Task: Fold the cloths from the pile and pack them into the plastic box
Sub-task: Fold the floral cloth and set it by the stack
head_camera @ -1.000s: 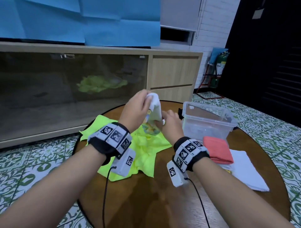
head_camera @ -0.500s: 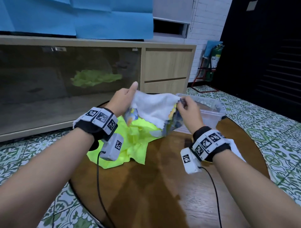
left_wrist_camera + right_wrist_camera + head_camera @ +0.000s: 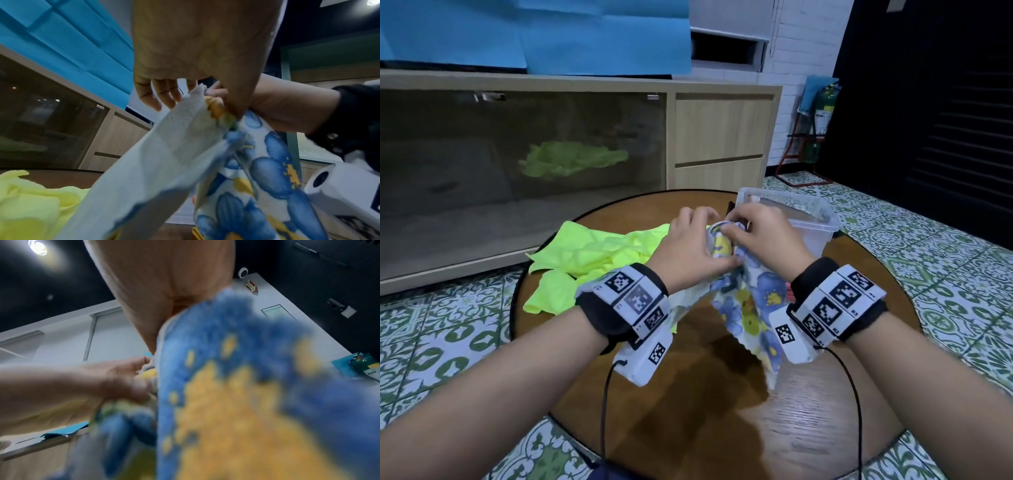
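Both hands hold the flower cloth [image 3: 751, 308] up over the table [image 3: 722, 394]. The left hand [image 3: 685, 250] and right hand [image 3: 763, 240] pinch its top, close together, just in front of the box [image 3: 811, 222]. Yellow cloths [image 3: 592, 253] lie left of the box.

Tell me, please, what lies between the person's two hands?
The top of the floral cloth, bunched: the left hand and the right hand both pinch it, and the rest hangs down towards the table. The head view shows it best.
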A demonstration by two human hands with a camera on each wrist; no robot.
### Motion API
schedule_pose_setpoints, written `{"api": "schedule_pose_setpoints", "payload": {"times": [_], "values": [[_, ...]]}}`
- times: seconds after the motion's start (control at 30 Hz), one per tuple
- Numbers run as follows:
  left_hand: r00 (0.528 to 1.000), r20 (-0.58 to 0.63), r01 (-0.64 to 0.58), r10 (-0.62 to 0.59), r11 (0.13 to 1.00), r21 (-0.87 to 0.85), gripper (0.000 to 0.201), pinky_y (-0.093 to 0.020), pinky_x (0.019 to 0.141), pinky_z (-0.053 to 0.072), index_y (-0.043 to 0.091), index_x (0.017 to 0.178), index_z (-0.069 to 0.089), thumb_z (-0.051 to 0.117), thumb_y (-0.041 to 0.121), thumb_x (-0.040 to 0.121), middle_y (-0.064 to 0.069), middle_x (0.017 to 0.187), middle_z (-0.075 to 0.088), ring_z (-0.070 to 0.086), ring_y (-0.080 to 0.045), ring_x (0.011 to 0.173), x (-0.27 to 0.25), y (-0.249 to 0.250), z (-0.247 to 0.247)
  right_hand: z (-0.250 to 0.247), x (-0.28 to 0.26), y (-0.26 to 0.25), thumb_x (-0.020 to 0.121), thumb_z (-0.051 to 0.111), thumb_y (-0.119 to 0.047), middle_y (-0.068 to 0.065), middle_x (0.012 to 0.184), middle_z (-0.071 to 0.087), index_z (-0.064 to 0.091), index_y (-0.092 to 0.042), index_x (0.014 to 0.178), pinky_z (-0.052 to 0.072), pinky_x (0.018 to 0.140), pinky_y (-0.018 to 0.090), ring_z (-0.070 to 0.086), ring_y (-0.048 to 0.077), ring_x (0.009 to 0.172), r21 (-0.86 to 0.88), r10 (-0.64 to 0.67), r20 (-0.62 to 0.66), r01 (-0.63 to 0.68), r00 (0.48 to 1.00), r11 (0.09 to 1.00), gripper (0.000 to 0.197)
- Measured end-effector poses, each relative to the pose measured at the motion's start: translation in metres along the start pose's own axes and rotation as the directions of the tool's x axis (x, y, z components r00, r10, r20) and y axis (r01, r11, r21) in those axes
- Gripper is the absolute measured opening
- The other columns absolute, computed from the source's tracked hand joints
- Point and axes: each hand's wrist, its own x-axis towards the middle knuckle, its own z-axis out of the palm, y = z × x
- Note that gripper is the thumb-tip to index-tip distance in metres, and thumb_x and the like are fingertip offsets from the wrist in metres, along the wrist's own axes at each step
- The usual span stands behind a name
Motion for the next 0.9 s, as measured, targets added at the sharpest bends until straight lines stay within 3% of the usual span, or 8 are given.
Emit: {"api": "schedule_pose_setpoints", "payload": {"times": [0.07, 0.17, 0.3, 0.43, 0.57, 0.67, 0.77, 0.9], "values": [[0.996, 0.086, 0.02, -0.023, 0.999, 0.033, 0.066, -0.029, 0.08, 0.039, 0.017, 0.126, 0.036, 0.072, 0.036, 0.075, -0.004, 0.115, 0.04, 0.048, -0.022, 0.107, -0.001, -0.001, -0.002, 0.0, -0.003, 0.0, 0.089, 0.06, -0.024, 0.003, 0.088, 0.062, 0.068, -0.01, 0.092, 0.03, 0.065, 0.026, 0.049, 0.016, 0.075, 0.007, -0.013, 0.001, 0.013, 1.0, 1.0, 0.017], [0.968, 0.221, 0.13, -0.116, 0.99, -0.054, 0.051, -0.03, 0.06, 0.039, 0.017, 0.118, 0.04, 0.072, 0.029, 0.079, -0.008, 0.098, 0.056, 0.06, -0.025, 0.076, -0.001, -0.014, -0.008, -0.003, -0.008, 0.006, 0.089, 0.061, -0.025, 0.007, 0.091, 0.064, 0.069, -0.01, 0.092, 0.031, 0.065, 0.024, 0.051, 0.017, 0.076, 0.052, -0.014, 0.004, 0.014, 1.0, 0.999, 0.016], [0.96, 0.258, 0.153, -0.111, 0.977, -0.15, 0.023, -0.024, 0.064, 0.041, 0.016, 0.091, 0.059, 0.071, 0.033, 0.081, -0.001, 0.087, 0.061, 0.058, -0.018, 0.076, -0.001, -0.034, -0.011, -0.004, -0.016, 0.013, 0.091, 0.061, -0.024, 0.005, 0.089, 0.062, 0.069, -0.012, 0.092, 0.032, 0.061, 0.019, 0.047, 0.009, 0.069, 0.103, -0.002, 0.018, 0.0, 1.0, 0.995, 0.015], [0.969, 0.204, 0.207, -0.136, 0.899, -0.385, 0.027, -0.023, 0.067, 0.044, 0.022, 0.09, 0.059, 0.057, 0.049, 0.085, 0.005, 0.094, 0.063, 0.059, -0.009, 0.079, -0.004, -0.028, -0.007, -0.003, -0.017, 0.015, 0.09, 0.061, -0.023, 0.004, 0.09, 0.065, 0.068, -0.014, 0.09, 0.035, 0.061, 0.014, 0.049, 0.004, 0.07, 0.142, 0.021, 0.006, -0.021, 1.0, 0.99, 0.012], [0.993, 0.099, 0.083, -0.062, 0.971, -0.224, 0.026, -0.028, 0.068, 0.045, 0.015, 0.086, 0.062, 0.06, 0.041, 0.087, 0.005, 0.078, 0.065, 0.06, -0.013, 0.075, 0.004, -0.011, -0.002, 0.002, -0.014, 0.007, 0.089, 0.062, -0.026, 0.007, 0.09, 0.064, 0.071, -0.014, 0.088, 0.043, 0.071, 0.033, 0.056, 0.018, 0.079, 0.105, -0.013, 0.07, 0.006, 0.997, 0.994, 0.016], [0.994, 0.103, 0.071, -0.043, 0.956, -0.285, 0.022, -0.027, 0.067, 0.048, 0.012, 0.082, 0.068, 0.06, 0.03, 0.09, 0.008, 0.067, 0.062, 0.057, -0.004, 0.064, 0.009, -0.009, -0.004, 0.0, -0.015, 0.006, 0.09, 0.06, -0.024, 0.006, 0.089, 0.063, 0.071, -0.013, 0.089, 0.04, 0.068, 0.031, 0.052, 0.015, 0.075, 0.105, -0.018, 0.056, 0.012, 0.998, 0.994, 0.016], [0.991, 0.119, 0.096, -0.059, 0.939, -0.332, 0.018, -0.014, 0.058, 0.047, 0.011, 0.086, 0.072, 0.058, 0.02, 0.091, 0.009, 0.067, 0.063, 0.055, 0.005, 0.055, 0.01, -0.014, -0.008, -0.003, -0.018, 0.009, 0.091, 0.06, -0.022, 0.006, 0.087, 0.062, 0.071, -0.009, 0.091, 0.038, 0.066, 0.028, 0.05, 0.014, 0.074, 0.08, -0.027, 0.064, 0.022, 0.998, 0.997, 0.017], [0.994, 0.104, 0.061, -0.045, 0.985, -0.163, 0.023, -0.008, 0.054, 0.04, 0.006, 0.084, 0.07, 0.056, 0.023, 0.092, 0.0, 0.072, 0.065, 0.055, -0.004, 0.06, 0.008, -0.018, -0.011, -0.004, -0.022, 0.009, 0.09, 0.06, -0.021, 0.01, 0.087, 0.064, 0.071, -0.006, 0.09, 0.042, 0.071, 0.034, 0.056, 0.022, 0.078, 0.093, -0.009, 0.06, 0.003, 0.998, 0.996, 0.018]]}}
